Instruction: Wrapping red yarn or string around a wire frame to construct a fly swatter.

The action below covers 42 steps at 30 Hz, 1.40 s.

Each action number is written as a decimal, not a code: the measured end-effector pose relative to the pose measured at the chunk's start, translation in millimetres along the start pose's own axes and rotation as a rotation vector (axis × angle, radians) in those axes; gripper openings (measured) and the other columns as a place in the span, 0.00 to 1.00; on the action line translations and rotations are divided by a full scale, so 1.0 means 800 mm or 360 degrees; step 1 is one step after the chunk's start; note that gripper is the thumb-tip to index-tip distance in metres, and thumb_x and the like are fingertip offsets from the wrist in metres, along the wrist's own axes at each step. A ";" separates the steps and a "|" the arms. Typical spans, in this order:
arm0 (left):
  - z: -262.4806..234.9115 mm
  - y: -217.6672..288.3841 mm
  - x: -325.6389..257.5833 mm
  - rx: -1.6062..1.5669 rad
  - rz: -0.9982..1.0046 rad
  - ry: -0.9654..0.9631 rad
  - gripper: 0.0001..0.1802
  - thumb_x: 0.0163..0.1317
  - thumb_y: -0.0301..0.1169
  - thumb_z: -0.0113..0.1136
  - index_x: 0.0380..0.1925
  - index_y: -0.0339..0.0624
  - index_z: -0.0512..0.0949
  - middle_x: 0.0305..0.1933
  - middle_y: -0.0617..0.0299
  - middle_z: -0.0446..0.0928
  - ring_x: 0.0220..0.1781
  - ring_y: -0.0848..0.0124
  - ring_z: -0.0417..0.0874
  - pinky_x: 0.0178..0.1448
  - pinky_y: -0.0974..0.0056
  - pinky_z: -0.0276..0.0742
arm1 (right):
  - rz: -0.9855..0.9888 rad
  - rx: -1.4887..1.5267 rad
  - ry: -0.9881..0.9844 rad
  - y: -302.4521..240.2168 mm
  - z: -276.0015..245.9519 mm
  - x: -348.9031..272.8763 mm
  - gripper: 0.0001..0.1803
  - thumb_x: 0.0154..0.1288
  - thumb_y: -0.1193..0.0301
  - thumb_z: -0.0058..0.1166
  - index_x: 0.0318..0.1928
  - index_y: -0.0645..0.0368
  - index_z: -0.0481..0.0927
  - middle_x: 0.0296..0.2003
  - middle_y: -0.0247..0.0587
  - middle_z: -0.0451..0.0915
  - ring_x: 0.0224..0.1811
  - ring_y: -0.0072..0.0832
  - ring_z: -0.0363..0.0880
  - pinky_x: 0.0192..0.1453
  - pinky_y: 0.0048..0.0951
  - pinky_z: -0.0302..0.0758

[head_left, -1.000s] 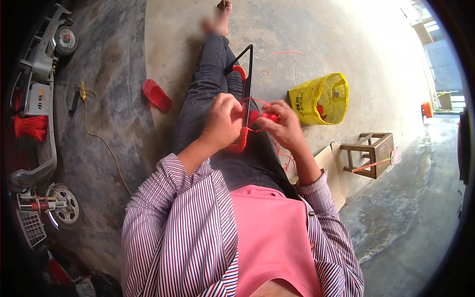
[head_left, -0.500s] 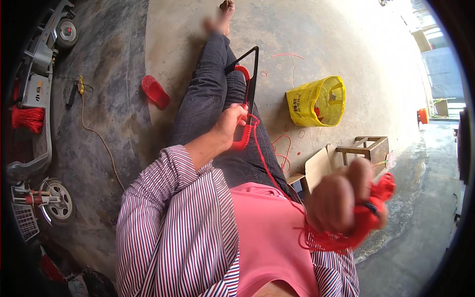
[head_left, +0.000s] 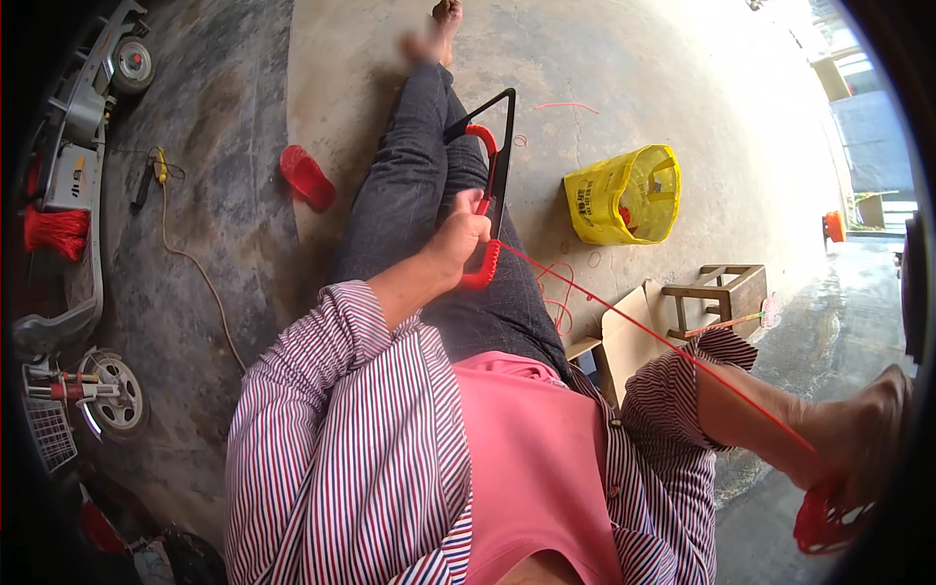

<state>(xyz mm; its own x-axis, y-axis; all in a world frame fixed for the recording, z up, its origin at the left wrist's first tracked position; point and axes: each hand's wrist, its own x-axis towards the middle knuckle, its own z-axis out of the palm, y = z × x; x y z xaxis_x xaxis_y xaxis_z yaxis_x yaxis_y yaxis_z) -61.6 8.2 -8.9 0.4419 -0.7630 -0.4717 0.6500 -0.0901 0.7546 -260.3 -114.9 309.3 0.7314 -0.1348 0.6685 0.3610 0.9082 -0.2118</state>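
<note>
Firmly, the black triangular frame on the lap is gripped by the left hand at its red-wrapped side while the red cord is drawn taut by the closed right hand far right, so each turn should be kept tight and close.

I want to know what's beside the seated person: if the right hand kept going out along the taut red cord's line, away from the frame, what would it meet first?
Nothing shows: the right hand is already at the picture's edge, with only wet floor below.
</note>
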 end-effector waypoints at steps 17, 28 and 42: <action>-0.048 0.038 -0.019 0.1656 0.0296 0.0071 0.12 0.63 0.33 0.52 0.28 0.33 0.77 0.21 0.54 0.77 0.25 0.73 0.77 0.31 0.65 0.72 | 0.1745 -0.3272 0.0553 0.129 -0.280 -0.127 0.13 0.51 0.69 0.62 0.38 0.59 0.79 0.30 0.43 0.79 0.30 0.38 0.80 0.35 0.33 0.75; 0.013 0.092 -0.061 0.0476 0.0423 0.0037 0.12 0.66 0.36 0.51 0.26 0.41 0.73 0.20 0.71 0.70 0.20 0.84 0.66 0.21 0.74 0.61 | 0.0670 -0.2945 0.0671 0.132 -0.257 -0.112 0.20 0.55 0.67 0.62 0.46 0.62 0.74 0.52 0.47 0.72 0.53 0.34 0.73 0.55 0.33 0.70; -0.005 0.051 -0.021 0.0129 -0.0380 -0.0172 0.09 0.62 0.36 0.43 0.31 0.44 0.70 0.22 0.50 0.77 0.08 0.82 0.57 0.13 0.75 0.51 | -0.0096 -0.1563 0.0625 -0.006 -0.034 -0.111 0.09 0.73 0.65 0.37 0.35 0.54 0.60 0.10 0.23 0.56 0.06 0.13 0.53 0.13 0.15 0.52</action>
<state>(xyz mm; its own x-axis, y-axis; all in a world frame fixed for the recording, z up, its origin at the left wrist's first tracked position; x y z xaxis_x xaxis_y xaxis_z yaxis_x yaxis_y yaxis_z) -39.9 19.8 28.0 0.2109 -0.7775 -0.5925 0.6741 -0.3233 0.6641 -311.0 -118.3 231.8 0.7691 -0.4467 0.4571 0.5840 0.2005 -0.7866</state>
